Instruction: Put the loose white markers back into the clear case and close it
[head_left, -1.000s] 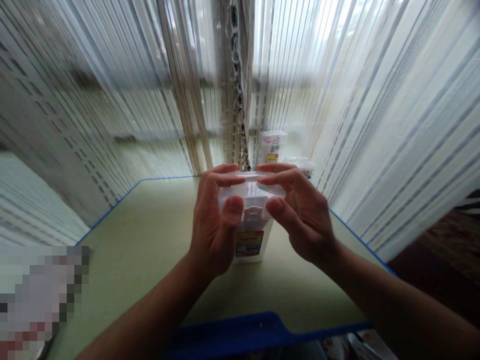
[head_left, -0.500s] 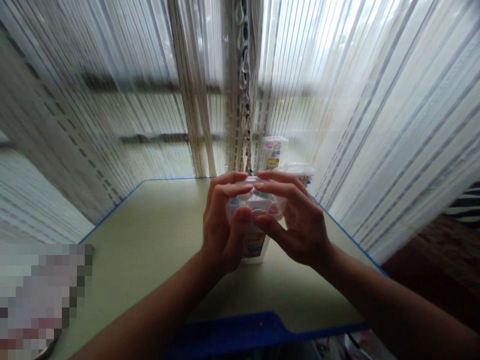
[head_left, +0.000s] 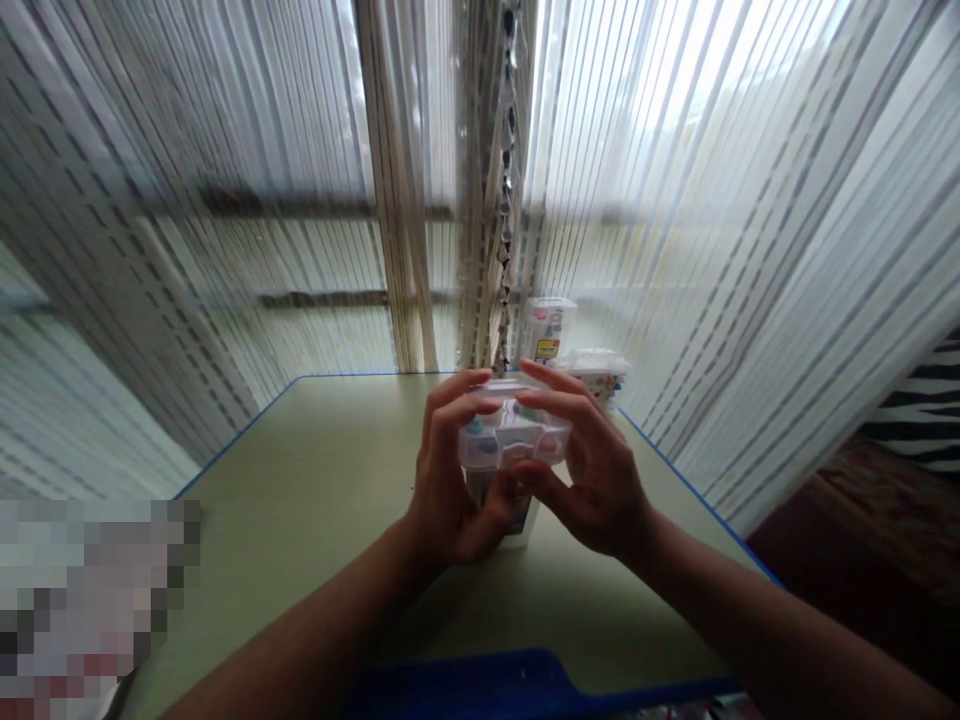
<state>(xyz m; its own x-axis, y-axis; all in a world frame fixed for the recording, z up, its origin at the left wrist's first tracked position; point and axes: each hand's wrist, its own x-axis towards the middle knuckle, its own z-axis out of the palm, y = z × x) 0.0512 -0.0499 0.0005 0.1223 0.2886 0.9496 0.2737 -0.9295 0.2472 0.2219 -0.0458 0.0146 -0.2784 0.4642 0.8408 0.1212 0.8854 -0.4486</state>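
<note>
A clear plastic container (head_left: 517,438) with small coloured pieces inside is between my hands near the middle of the table. My left hand (head_left: 454,480) wraps its left side, fingers on the top and thumb low at the front. Around the right side curls my right hand (head_left: 600,475), its thumb meeting the left one below the container's front edge. Directly underneath, a taller pale container (head_left: 516,540) with a printed label stands upright on the table, partly hidden by my thumbs. Whether the upper container rests fully on it I cannot tell.
Behind my right hand stand a tall clear container (head_left: 553,320) with a yellow label and a wider clear container (head_left: 600,372). The pale green table (head_left: 337,480) has a blue edge. String curtains (head_left: 300,250) hang beyond it. A blurred-out object (head_left: 82,610) lies at lower left.
Both thumbs have slid down from the upper container's front to below its edge, so more of that front shows. The whole view has shifted slightly downward in frame.
</note>
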